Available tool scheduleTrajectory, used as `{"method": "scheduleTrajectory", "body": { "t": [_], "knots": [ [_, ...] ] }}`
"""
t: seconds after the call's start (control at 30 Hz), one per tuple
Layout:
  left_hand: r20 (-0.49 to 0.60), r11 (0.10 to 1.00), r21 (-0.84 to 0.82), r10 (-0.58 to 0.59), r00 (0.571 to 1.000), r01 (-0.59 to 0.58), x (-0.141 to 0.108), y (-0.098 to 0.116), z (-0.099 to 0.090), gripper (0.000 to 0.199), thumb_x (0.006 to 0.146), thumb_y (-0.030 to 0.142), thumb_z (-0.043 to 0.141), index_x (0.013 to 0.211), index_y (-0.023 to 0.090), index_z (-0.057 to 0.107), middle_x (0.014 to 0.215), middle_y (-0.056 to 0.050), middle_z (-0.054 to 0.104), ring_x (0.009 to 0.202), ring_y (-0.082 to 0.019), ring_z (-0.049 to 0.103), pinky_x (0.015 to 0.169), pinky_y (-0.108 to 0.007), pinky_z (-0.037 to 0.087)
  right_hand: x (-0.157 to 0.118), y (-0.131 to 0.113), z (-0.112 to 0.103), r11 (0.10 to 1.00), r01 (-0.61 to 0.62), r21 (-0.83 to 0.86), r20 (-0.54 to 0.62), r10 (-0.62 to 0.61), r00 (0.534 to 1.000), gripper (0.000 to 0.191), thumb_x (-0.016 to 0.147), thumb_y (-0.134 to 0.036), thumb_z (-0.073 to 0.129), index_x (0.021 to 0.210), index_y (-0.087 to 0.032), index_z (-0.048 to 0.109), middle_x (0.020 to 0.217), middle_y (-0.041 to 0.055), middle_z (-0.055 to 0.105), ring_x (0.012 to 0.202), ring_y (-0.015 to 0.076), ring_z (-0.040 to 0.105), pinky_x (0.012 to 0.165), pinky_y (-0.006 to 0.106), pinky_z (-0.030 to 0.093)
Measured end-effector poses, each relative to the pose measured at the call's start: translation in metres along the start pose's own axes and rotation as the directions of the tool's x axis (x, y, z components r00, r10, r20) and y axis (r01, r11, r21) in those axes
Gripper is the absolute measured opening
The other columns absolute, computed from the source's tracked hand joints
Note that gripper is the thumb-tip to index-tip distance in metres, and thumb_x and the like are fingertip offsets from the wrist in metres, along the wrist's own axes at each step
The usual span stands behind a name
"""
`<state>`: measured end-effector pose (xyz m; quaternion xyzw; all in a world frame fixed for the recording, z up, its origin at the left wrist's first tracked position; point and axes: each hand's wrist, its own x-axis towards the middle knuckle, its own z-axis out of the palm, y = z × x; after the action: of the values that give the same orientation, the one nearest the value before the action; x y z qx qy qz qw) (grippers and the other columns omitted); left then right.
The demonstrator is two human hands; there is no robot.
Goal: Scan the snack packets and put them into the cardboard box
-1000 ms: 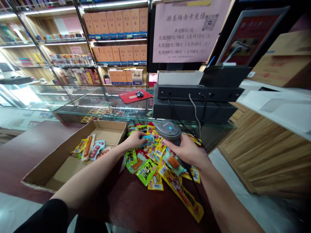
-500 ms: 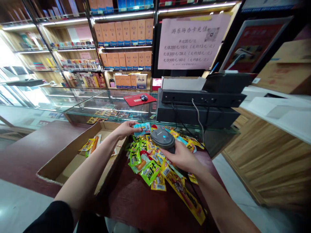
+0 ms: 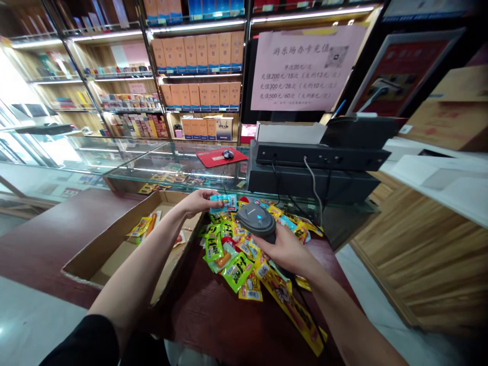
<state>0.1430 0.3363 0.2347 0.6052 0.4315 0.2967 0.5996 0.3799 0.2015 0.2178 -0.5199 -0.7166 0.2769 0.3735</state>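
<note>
Blue packet (image 3: 224, 203) beside the scanner (image 3: 256, 217)

Left hand (image 3: 196, 203): thumb and fingers pinching the blue packet's left end, at the far left of the packet pile (image 3: 232, 254). Right hand (image 3: 290, 246): curled around the grip of the grey scanner, blue light on its top; its head sits just beside the packet's right end. Pile mostly yellow and green, on a dark red counter (image 3: 206, 310); long yellow packet (image 3: 292, 310) at its near right. Left of pile, cardboard tray (image 3: 118, 260), a few packets inside, partly behind the left forearm.
</note>
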Motion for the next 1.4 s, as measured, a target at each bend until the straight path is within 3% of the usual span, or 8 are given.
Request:
{"method": "scheduleTrajectory", "body": {
  "t": [0.17, 0.43, 0.63, 0.77, 1.0, 1.13, 1.27, 1.4],
  "knots": [
    [-0.014, 0.994, 0.103, 0.049, 0.999, -0.048, 0.001, -0.003, -0.001, 0.039, 0.056, 0.026, 0.079, 0.09, 0.014, 0.065, 0.074, 0.0, 0.065, 0.064, -0.011, 0.059, 0.058, -0.02, 0.043, 0.0, 0.0, 0.001, 1.0, 0.013, -0.004, -0.011, -0.013, 1.0, 0.036, 0.082, -0.032, 0.059, 0.115, -0.018, 0.062, 0.112, 0.0081, 0.068, 0.105, 0.0262, 0.062, 0.094, 0.042, 0.046],
    [0.012, 0.998, 0.045, 0.046, 0.999, -0.046, 0.004, -0.004, -0.002, 0.042, 0.054, 0.031, 0.081, 0.089, 0.015, 0.065, 0.076, -0.001, 0.067, 0.066, -0.012, 0.061, 0.061, -0.022, 0.045, 0.001, 0.001, 0.0, 1.0, 0.024, 0.0, -0.026, -0.024, 0.999, 0.04, 0.081, -0.034, 0.061, 0.117, -0.019, 0.061, 0.113, 0.0076, 0.067, 0.105, 0.0246, 0.062, 0.093, 0.039, 0.048],
    [-0.047, 1.0, -0.006, 0.017, 0.999, -0.017, 0.0, 0.001, -0.005, 0.046, 0.048, 0.031, 0.085, 0.086, 0.014, 0.066, 0.078, -0.003, 0.068, 0.067, -0.012, 0.062, 0.063, -0.023, 0.047, 0.001, 0.0, -0.002, 0.997, -0.021, -0.074, -0.033, 0.018, 0.999, 0.039, 0.08, -0.037, 0.061, 0.113, -0.018, 0.062, 0.108, 0.0081, 0.069, 0.098, 0.0257, 0.064, 0.085, 0.038, 0.051],
    [-0.115, 0.999, -0.028, 0.016, 0.993, -0.02, -0.015, 0.003, -0.026, 0.049, 0.044, 0.031, 0.087, 0.085, 0.013, 0.065, 0.075, -0.002, 0.067, 0.063, -0.011, 0.061, 0.061, -0.023, 0.047, -0.001, 0.001, 0.001, 0.997, -0.007, -0.079, -0.015, 0.006, 1.0, 0.037, 0.08, -0.039, 0.06, 0.11, -0.017, 0.064, 0.107, 0.0085, 0.069, 0.099, 0.0268, 0.064, 0.085, 0.039, 0.05],
    [-0.274, 1.0, 0.018, 0.025, 0.962, -0.02, -0.068, -0.005, -0.092, 0.05, 0.046, 0.032, 0.086, 0.087, 0.013, 0.065, 0.073, -0.002, 0.066, 0.058, -0.008, 0.057, 0.056, -0.02, 0.043, 0.0, 0.001, 0.006, 0.994, 0.028, -0.105, 0.008, -0.027, 1.0, 0.039, 0.08, -0.039, 0.059, 0.111, -0.016, 0.063, 0.109, 0.0091, 0.068, 0.1, 0.0272, 0.063, 0.088, 0.041, 0.05],
    [-0.345, 1.0, 0.022, -0.002, 0.939, 0.01, -0.095, -0.007, -0.12, 0.05, 0.049, 0.033, 0.085, 0.091, 0.013, 0.065, 0.074, -0.002, 0.066, 0.059, -0.008, 0.057, 0.056, -0.02, 0.043, 0.003, 0.006, 0.008, 0.989, -0.003, -0.148, 0.028, 0.007, 1.0, 0.037, 0.079, -0.042, 0.058, 0.105, -0.016, 0.064, 0.085, 0.0079, 0.072, 0.079, 0.0269, 0.068, 0.074, 0.041, 0.054],
    [-0.37, 1.0, -0.001, -0.004, 0.929, 0.003, -0.104, -0.007, -0.127, 0.05, 0.047, 0.035, 0.085, 0.086, 0.012, 0.065, 0.072, -0.001, 0.064, 0.058, -0.008, 0.056, 0.057, -0.021, 0.045, 0.004, 0.009, 0.006, 0.992, -0.047, -0.117, 0.057, 0.054, 0.997, 0.034, 0.08, -0.043, 0.058, 0.1, -0.016, 0.064, 0.063, 0.0038, 0.068, 0.053, 0.0221, 0.064, 0.054, 0.034, 0.052],
    [-0.319, 0.999, 0.028, 0.026, 0.947, -0.018, -0.093, -0.007, -0.11, 0.047, 0.047, 0.034, 0.085, 0.085, 0.013, 0.066, 0.077, -0.002, 0.065, 0.063, -0.009, 0.058, 0.061, -0.023, 0.047, 0.004, 0.008, -0.001, 0.99, -0.105, -0.089, 0.038, 0.109, 0.993, 0.031, 0.079, -0.043, 0.058, 0.091, -0.016, 0.064, 0.055, 0.0025, 0.065, 0.044, 0.02, 0.059, 0.043, 0.031, 0.047]
  ]
}}
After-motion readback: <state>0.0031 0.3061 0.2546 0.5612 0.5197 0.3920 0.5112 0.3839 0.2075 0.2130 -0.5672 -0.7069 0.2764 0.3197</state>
